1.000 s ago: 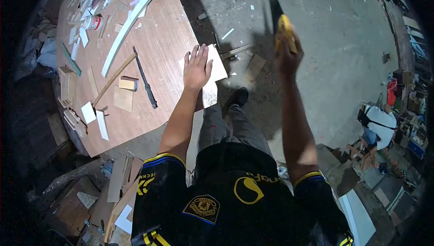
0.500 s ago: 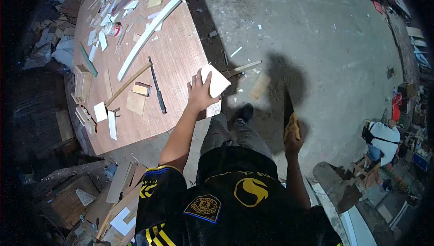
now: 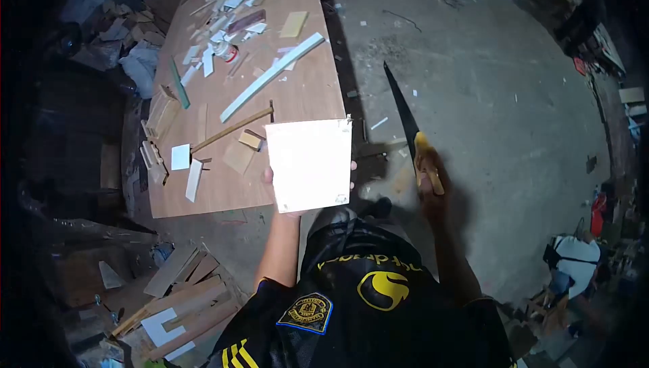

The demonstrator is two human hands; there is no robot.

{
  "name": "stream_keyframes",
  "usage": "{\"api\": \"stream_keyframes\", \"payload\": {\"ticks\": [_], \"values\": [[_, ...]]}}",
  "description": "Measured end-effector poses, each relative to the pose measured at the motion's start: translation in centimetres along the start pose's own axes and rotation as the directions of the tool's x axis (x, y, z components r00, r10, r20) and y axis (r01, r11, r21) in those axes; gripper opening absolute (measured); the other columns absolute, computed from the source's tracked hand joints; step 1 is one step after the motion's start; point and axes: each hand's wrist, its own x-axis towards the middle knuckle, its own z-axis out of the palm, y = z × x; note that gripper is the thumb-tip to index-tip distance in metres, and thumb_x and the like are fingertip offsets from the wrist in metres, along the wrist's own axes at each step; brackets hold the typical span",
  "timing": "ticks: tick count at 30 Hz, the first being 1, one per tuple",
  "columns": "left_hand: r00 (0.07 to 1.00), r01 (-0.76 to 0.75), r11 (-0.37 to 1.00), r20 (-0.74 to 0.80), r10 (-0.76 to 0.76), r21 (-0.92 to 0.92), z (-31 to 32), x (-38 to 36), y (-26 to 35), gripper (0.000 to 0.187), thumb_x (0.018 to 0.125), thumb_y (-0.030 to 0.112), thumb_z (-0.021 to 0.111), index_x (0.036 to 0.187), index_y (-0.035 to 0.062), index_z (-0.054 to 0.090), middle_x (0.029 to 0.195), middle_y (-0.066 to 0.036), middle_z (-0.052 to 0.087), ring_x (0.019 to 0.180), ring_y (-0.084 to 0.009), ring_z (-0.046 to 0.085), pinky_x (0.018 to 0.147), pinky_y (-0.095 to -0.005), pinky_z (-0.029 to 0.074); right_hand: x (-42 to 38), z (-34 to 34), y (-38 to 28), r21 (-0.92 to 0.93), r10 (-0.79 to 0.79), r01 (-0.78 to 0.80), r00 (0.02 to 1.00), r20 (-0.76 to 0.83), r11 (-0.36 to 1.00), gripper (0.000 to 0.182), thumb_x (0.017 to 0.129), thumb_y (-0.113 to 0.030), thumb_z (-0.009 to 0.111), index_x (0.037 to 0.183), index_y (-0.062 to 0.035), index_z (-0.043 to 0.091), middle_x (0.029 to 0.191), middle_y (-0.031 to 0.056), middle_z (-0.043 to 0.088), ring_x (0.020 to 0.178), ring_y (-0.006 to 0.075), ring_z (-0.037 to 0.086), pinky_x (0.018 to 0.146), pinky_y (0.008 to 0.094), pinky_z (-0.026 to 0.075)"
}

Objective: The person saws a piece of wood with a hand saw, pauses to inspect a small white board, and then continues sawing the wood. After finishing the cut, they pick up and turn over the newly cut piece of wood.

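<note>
A square white board (image 3: pixel 309 165), brightly lit, lies face up in my left hand (image 3: pixel 268 176), which grips it from below. The thumb shows at the board's left edge and fingertips at its right; the palm is hidden. My right hand (image 3: pixel 430 177) is wrapped round the wooden handle of a handsaw (image 3: pixel 403 108). Its dark blade points forward over the floor, apart from the board. Just left of the board, a small wooden block (image 3: pixel 251 139) and a thin wooden square (image 3: pixel 238 157) lie on the table.
The wooden table (image 3: pixel 304 91) carries a long pale strip (image 3: pixel 270 79), a hammer-like tool with a long handle (image 3: pixel 233 127), a jar (image 3: pixel 226 51) and many offcuts. Boards (image 3: pixel 177 270) are piled on the floor at lower left. A white chair-like item (image 3: pixel 574 260) stands at right.
My left hand has turned the board flat towards me, closer to the camera. My right hand has raised the saw forward. The view has shifted, and the dark tool on the table is now hidden.
</note>
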Motion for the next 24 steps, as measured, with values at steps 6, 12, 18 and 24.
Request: {"api": "stream_keyframes", "payload": {"ticks": [6,12,18,24], "values": [[0.998,-0.062,0.998,0.014,0.062,0.000,0.3,-2.4,2.7,0.121,0.068,0.077,0.071,0.160,0.0146,0.023,0.160,-0.024,0.029,0.139,-0.0584,0.031,0.104,-0.0798,0.029,-0.8,4.3,-1.2,-0.354,-0.256,0.286,0.958,0.131,0.891,0.050,0.094,-0.002,0.050,0.144,-0.0042,0.053,0.140,0.0185,0.060,0.130,0.0255,0.056,0.107,0.0346,0.043],[0.973,-0.217,0.976,-0.088,0.215,-0.012,-5.5,-6.3,6.4,0.103,0.078,0.062,0.070,0.158,0.0129,0.029,0.160,-0.022,0.031,0.142,-0.0501,0.034,0.110,-0.0718,0.031,-3.0,10.3,-4.9,-0.424,-0.042,0.151,0.966,0.254,0.893,0.047,0.097,-0.014,0.058,0.141,-0.0020,0.053,0.131,0.0188,0.066,0.120,0.0288,0.064,0.100,0.0369,0.049],[0.935,-0.133,0.908,-0.254,0.248,0.397,-6.7,-10.4,11.0,0.078,0.084,0.029,0.067,0.147,-0.0072,0.039,0.139,-0.023,0.056,0.125,-0.0344,0.059,0.106,-0.0429,0.049,-1.3,16.6,-4.5,-0.388,-0.371,0.429,0.902,0.218,0.815,0.045,0.090,-0.008,0.070,0.133,-0.0039,0.060,0.109,0.0124,0.070,0.099,0.0226,0.069,0.084,0.0341,0.053],[0.931,0.149,0.800,-0.355,0.084,0.581,-5.2,-10.3,13.8,0.074,0.084,0.023,0.065,0.146,-0.0083,0.039,0.139,-0.025,0.056,0.126,-0.0380,0.058,0.111,-0.0462,0.044,0.7,21.5,-9.9,-0.267,-0.040,0.115,0.962,0.270,0.957,0.047,0.089,-0.011,0.073,0.135,-0.0118,0.062,0.082,-0.0050,0.052,0.073,0.0052,0.047,0.065,0.0233,0.040]]}}
